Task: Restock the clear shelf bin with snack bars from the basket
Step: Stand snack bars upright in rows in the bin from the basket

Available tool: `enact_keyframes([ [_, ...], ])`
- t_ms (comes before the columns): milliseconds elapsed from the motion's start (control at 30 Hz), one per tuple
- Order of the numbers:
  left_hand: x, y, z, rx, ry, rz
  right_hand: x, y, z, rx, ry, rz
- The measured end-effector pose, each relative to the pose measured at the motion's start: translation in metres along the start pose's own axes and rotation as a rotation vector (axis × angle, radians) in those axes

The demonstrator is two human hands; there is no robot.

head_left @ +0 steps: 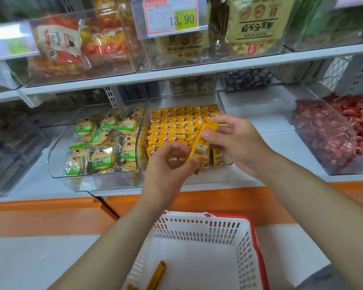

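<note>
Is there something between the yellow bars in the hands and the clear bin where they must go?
Nothing visible blocks them. Both the left hand and right hand hold the snack bars directly over the open top of the clear bin, whose rows of yellow bars fill the back part.

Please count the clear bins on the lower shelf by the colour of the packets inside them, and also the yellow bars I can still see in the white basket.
Bin of green-and-white biscuit packets: 1
Bin of yellow snack bars: 1
Bin of red packets: 1
Yellow bars visible in the basket: 2, one and another partly cut off at the frame edge
Total: 3 bins, 2 bars
</note>
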State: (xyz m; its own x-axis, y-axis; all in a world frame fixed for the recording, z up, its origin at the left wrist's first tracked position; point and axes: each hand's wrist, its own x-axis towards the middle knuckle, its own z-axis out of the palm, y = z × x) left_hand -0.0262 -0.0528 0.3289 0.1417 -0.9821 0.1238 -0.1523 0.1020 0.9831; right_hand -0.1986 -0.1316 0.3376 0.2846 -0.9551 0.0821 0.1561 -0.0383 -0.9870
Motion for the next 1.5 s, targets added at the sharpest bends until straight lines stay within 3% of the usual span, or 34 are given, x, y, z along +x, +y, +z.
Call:
enact_keyframes([
  [200, 0.045, -0.002, 0.018, 0.263, -0.08, 0.137, 0.014, -0.018, -0.043, -0.22, 0.129, -0.121],
  [367, 0.094, -0.028, 0.015, 0.78, -0.1, 0.22, 0.025, -0.011, -0.061, -0.438, 0.367, -0.146],
  [533, 0.115, -0.053, 0.017, 1.076, -0.175, 0.318, 0.033, -0.004, -0.053, -0.597, 0.375, -0.169],
  [900, 0.124, -0.069, 0.015, 1.022, -0.091, 0.253, 0.035, 0.02, -0.043, -1.094, 0.241, -0.172],
  [1267, 0.122, -0.072, 0.015, 1.027, -0.078, 0.295, 0.045, 0.011, -0.011, -1.625, 0.155, -0.459],
  [1500, 0.12, -0.071, 0.014, 1.02, -0.082, 0.278, 0.063, 0.028, -0.011, -1.735, 0.003, -0.22],
])
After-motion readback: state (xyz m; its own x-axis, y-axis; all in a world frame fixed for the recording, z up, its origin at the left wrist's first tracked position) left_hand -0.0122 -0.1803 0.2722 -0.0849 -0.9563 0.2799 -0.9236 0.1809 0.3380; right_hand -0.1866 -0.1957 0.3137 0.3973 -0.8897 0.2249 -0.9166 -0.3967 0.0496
